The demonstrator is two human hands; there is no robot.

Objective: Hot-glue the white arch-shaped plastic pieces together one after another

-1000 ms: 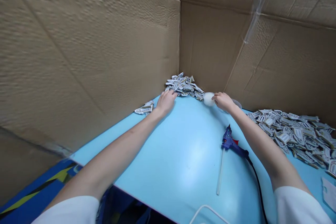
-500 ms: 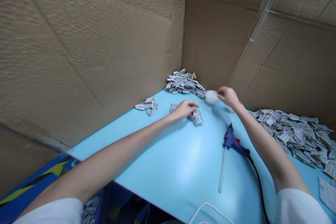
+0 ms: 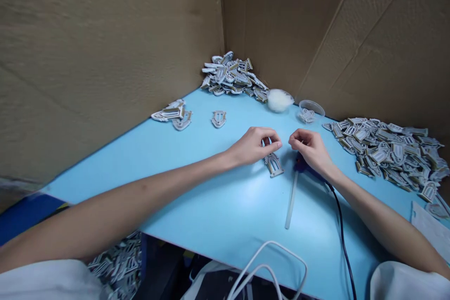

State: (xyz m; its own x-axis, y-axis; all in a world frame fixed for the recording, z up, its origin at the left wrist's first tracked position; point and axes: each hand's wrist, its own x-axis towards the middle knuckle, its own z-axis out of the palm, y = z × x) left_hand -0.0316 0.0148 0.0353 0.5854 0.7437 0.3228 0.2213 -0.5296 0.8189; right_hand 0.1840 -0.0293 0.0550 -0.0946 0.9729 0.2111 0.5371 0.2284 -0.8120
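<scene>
My left hand (image 3: pixel 258 144) is closed in a pinch just above a small arch-shaped white-and-gold piece (image 3: pixel 274 166) lying on the blue table (image 3: pixel 225 192). What its fingertips hold, if anything, is too small to make out. Facing it across a narrow gap, my right hand (image 3: pixel 311 150) is pinched too, its contents hidden. Below that hand lies a blue glue gun (image 3: pixel 301 165), largely covered by it, with a clear glue stick (image 3: pixel 291 201) jutting toward me. A bag of white fluffy fibre (image 3: pixel 279 100) sits farther back.
Similar pieces form a heap (image 3: pixel 234 75) in the back corner and a larger pile (image 3: pixel 390 147) at right. A clear round tub (image 3: pixel 311 107) holds some. One loose piece (image 3: pixel 219 119) lies left. Cardboard walls (image 3: pixel 140 33) rise behind. A black cord (image 3: pixel 342 239) and white cable (image 3: pixel 270 243) lie nearer.
My right hand has come away from the white fibre bag and moved toward me, over the glue gun. My left hand stays by the arch-shaped piece. The view has tilted downward.
</scene>
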